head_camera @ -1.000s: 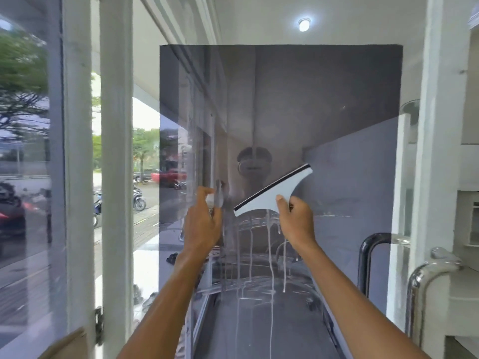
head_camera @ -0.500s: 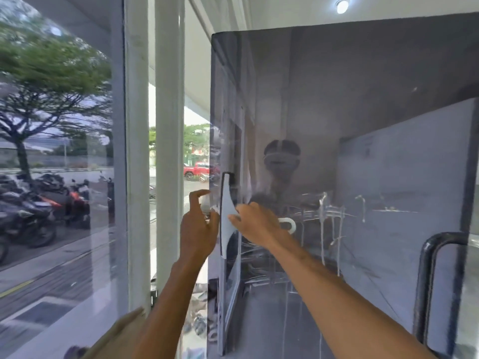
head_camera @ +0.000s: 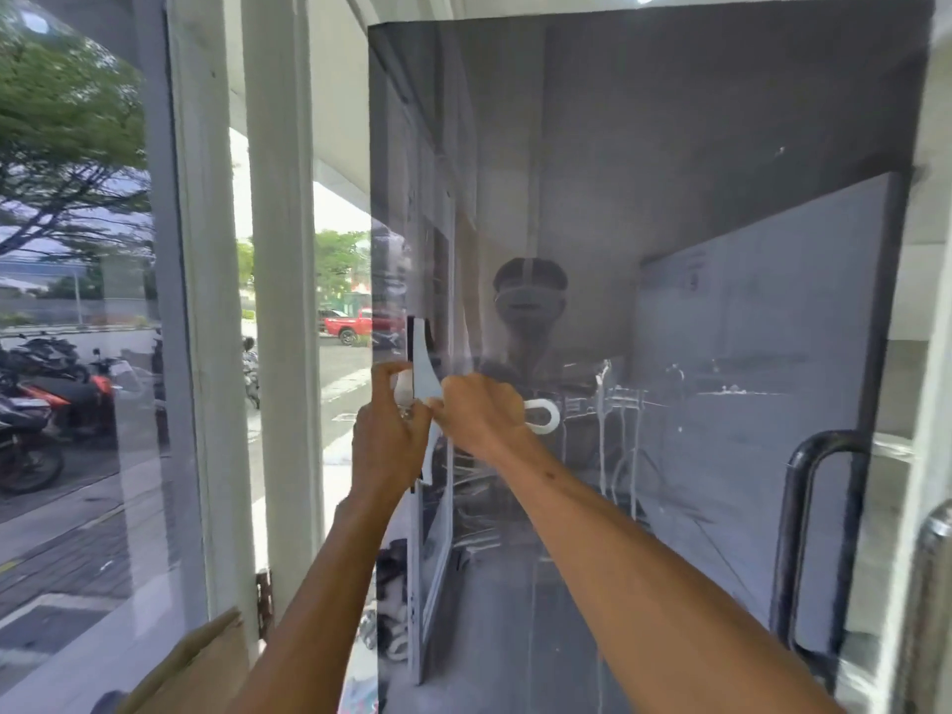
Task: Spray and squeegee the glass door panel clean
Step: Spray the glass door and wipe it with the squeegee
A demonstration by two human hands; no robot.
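Observation:
The dark tinted glass door panel (head_camera: 695, 198) fills the middle of the view, with thin white runs of liquid (head_camera: 621, 435) at mid height. My right hand (head_camera: 479, 414) grips the white squeegee (head_camera: 423, 368) by its handle, whose looped end (head_camera: 545, 415) sticks out to the right. The black blade stands upright against the panel's left edge. My left hand (head_camera: 389, 440) is just left of the blade, fingers curled round a small whitish object (head_camera: 403, 389) that is mostly hidden, so I cannot tell what it is.
A black pull handle (head_camera: 801, 512) is mounted on the panel's right side, with a chrome handle (head_camera: 933, 569) beyond it. A white door post (head_camera: 278, 301) with a hinge (head_camera: 264, 602) stands left. Brown cardboard (head_camera: 190, 662) lies low left. Motorbikes stand outside.
The squeegee went from slanted at the panel's middle to upright at its left edge. My right hand carried it left beside my left hand. The view swung left and closer.

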